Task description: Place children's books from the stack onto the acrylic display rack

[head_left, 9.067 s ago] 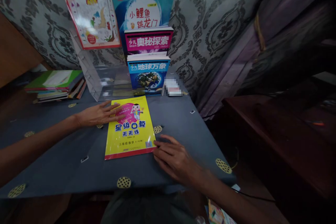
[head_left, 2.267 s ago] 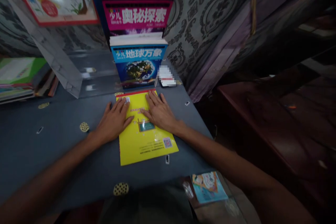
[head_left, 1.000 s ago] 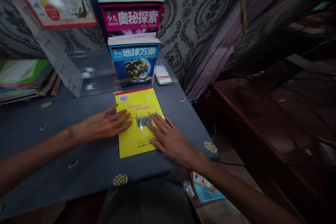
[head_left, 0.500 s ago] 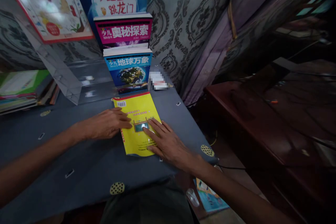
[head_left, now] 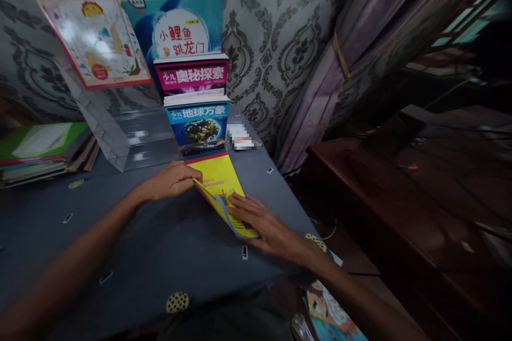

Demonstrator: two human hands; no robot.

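A yellow book [head_left: 220, 169] with a red top edge lies on the grey-blue tablecloth, its left side raised and bent. My left hand [head_left: 173, 180] pinches the book's upper left edge, fingers pressed together. Across the lower right of the book, my right hand [head_left: 262, 224] grips its lower edge, with the fingers on the cover and the thumb side low at the corner. Just behind the yellow book stands a blue book with a globe picture [head_left: 200, 129], and behind that a magenta book [head_left: 196, 75].
Larger picture books [head_left: 180, 21] stand at the back beside a clear plastic rack [head_left: 104, 128]. On the left is a pile of books [head_left: 48, 144]. A dark red cabinet [head_left: 360, 186] stands to the right. More books [head_left: 330, 309] lie below the table's right edge.
The yellow book's left side has come up off the table and bent toward the right. My left hand has closed on its edge; my right hand has moved lower on it. The view has shifted upward.
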